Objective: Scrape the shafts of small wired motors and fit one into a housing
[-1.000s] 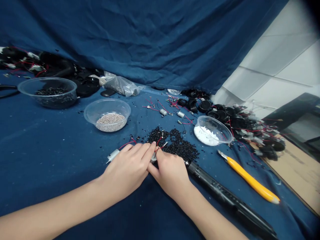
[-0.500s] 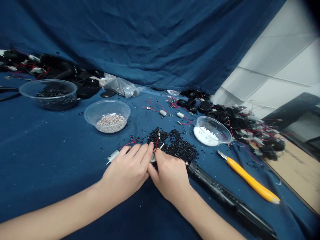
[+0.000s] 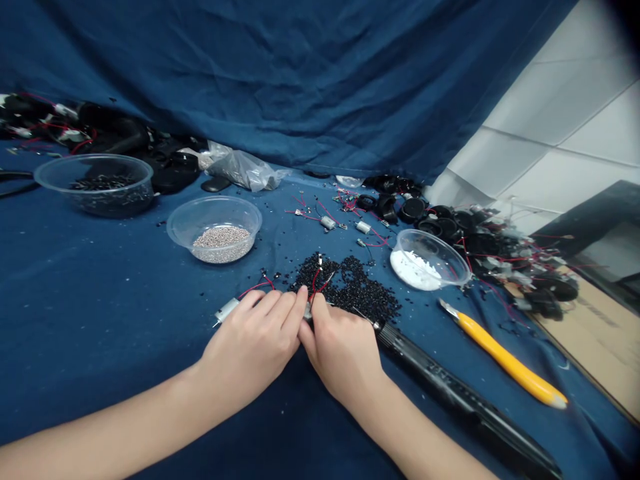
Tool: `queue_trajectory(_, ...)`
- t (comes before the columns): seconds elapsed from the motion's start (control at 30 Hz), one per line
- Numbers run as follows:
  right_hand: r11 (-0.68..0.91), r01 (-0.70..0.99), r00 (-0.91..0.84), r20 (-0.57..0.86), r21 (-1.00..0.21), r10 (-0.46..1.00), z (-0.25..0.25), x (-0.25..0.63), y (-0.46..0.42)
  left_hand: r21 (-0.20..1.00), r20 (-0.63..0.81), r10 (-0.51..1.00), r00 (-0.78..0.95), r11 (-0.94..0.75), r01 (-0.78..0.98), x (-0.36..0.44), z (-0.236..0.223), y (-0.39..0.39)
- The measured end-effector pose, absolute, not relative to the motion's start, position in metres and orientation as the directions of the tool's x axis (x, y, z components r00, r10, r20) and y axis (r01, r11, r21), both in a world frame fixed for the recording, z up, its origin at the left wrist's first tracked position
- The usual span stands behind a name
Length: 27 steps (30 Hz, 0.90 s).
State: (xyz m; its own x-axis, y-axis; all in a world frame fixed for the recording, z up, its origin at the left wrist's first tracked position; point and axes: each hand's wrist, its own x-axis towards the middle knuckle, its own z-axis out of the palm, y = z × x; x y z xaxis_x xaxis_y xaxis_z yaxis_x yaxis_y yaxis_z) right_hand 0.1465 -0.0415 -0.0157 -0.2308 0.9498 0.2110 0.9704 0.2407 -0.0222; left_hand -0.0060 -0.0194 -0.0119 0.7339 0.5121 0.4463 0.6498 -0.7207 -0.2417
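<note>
My left hand (image 3: 250, 343) and my right hand (image 3: 341, 353) meet at the fingertips at the edge of a pile of black plastic pellets (image 3: 347, 287). A small silver DC motor (image 3: 226, 311) sticks out from under my left fingers, with a red wire (image 3: 256, 287) curving away from it. A small metal piece (image 3: 308, 313) sits between my fingertips, mostly hidden. Red wires (image 3: 315, 283) rise from there. A black soldering iron (image 3: 450, 393) lies beside my right hand, its thin tip near the pellets.
Clear bowls hold silver beads (image 3: 220, 243), white granules (image 3: 413, 270) and dark pellets (image 3: 97, 187). A yellow utility knife (image 3: 507, 363) lies right. Wired motors (image 3: 327, 222) and black rubber rings (image 3: 413, 210) lie beyond, on blue cloth (image 3: 100, 333).
My hands have drawn slightly closer around the small metal piece, hiding more of it. The view has shifted a little, and the other objects stay in place.
</note>
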Motion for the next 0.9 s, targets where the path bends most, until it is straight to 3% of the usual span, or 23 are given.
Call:
queue_trajectory(0.5, 0.207, 0.978, -0.210, 0.116, 0.038, 0.971, -0.012, 0.141, -0.043, -0.206, 0.390, 0.598, 0.700, -0.684, 0.700, -0.002, -0.017, -0.024)
queue_trajectory(0.9, 0.170, 0.984, -0.174, 0.070, 0.058, 0.982, -0.011, 0.133, -0.045, -0.143, 0.446, 0.591, 0.672, -0.694, 0.705, -0.009, -0.024, -0.027)
